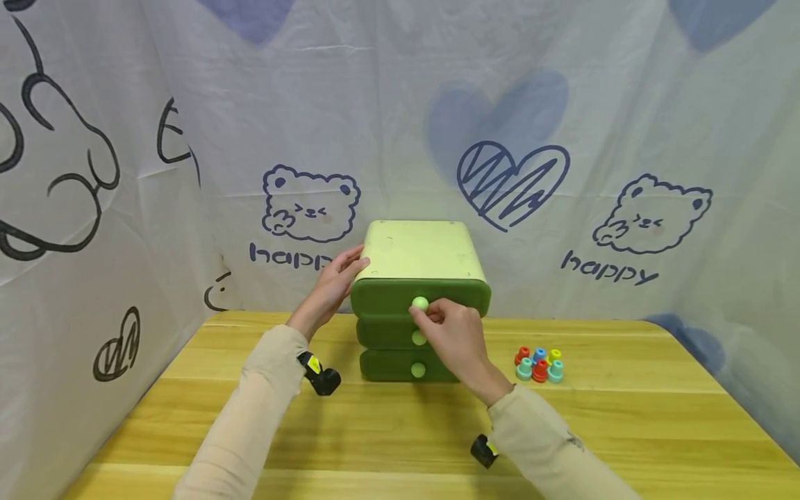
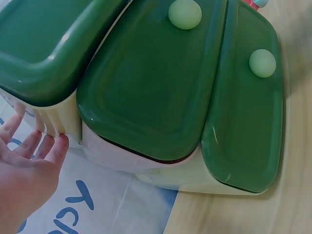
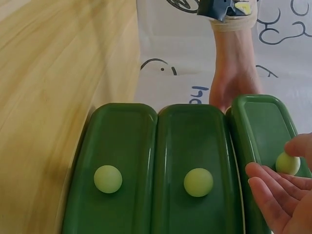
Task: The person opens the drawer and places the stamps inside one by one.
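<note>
A small cabinet (image 1: 425, 250) with a cream body has three dark green drawers, each with a round pale green knob. My right hand (image 1: 459, 337) pinches the top drawer's knob (image 1: 420, 304) between thumb and fingers. In the right wrist view that knob (image 3: 287, 164) sits against the thumb, with the other fingers stretched out beside it. The top drawer's front (image 2: 44, 53) stands a little forward of the lower two. My left hand (image 1: 333, 285) rests its extended fingertips on the cabinet's left side; the left wrist view shows the fingers (image 2: 57, 152) against the cream wall.
Several small red, blue, yellow and teal peg-like pieces (image 1: 539, 371) stand grouped on the wooden table (image 1: 625, 417), right of the cabinet. Behind the table hangs a white cloth (image 1: 400, 139) printed with bears and hearts. Each wrist carries a black camera (image 1: 321, 378).
</note>
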`<move>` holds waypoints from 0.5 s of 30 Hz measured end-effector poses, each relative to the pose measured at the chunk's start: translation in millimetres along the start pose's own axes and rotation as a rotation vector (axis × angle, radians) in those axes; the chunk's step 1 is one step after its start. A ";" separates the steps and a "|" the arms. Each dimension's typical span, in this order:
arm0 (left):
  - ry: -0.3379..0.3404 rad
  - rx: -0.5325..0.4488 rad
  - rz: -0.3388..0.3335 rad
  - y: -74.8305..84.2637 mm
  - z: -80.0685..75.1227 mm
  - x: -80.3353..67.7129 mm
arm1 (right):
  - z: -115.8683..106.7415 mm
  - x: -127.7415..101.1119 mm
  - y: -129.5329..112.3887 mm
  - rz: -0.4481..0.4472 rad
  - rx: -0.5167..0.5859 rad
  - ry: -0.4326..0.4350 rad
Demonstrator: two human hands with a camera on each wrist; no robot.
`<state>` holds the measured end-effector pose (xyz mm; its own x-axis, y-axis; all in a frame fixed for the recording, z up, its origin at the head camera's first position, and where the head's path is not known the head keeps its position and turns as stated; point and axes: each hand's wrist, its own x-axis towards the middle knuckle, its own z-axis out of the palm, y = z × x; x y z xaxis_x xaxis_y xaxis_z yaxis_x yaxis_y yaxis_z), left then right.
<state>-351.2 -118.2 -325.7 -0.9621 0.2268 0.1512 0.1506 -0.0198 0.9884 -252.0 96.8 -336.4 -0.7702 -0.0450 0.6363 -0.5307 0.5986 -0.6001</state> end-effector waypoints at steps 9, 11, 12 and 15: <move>0.005 -0.011 -0.008 0.3 0.9 0.5 | 4.7 5.6 8.1 0.054 -0.003 -0.009; 0.009 -0.007 -0.009 0.0 0.9 1.0 | 5.3 7.0 8.3 0.063 -0.015 -0.009; 0.011 -0.010 -0.009 0.0 1.0 1.1 | 5.7 7.7 8.6 0.065 -0.022 -0.009; 0.007 -0.022 -0.006 -0.3 0.5 1.4 | 6.3 8.6 7.7 0.069 -0.045 -0.016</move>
<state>-352.5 -117.4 -325.7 -0.9647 0.2201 0.1448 0.1395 -0.0393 0.9894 -264.9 96.0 -338.6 -0.8099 -0.0152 0.5864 -0.4604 0.6359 -0.6194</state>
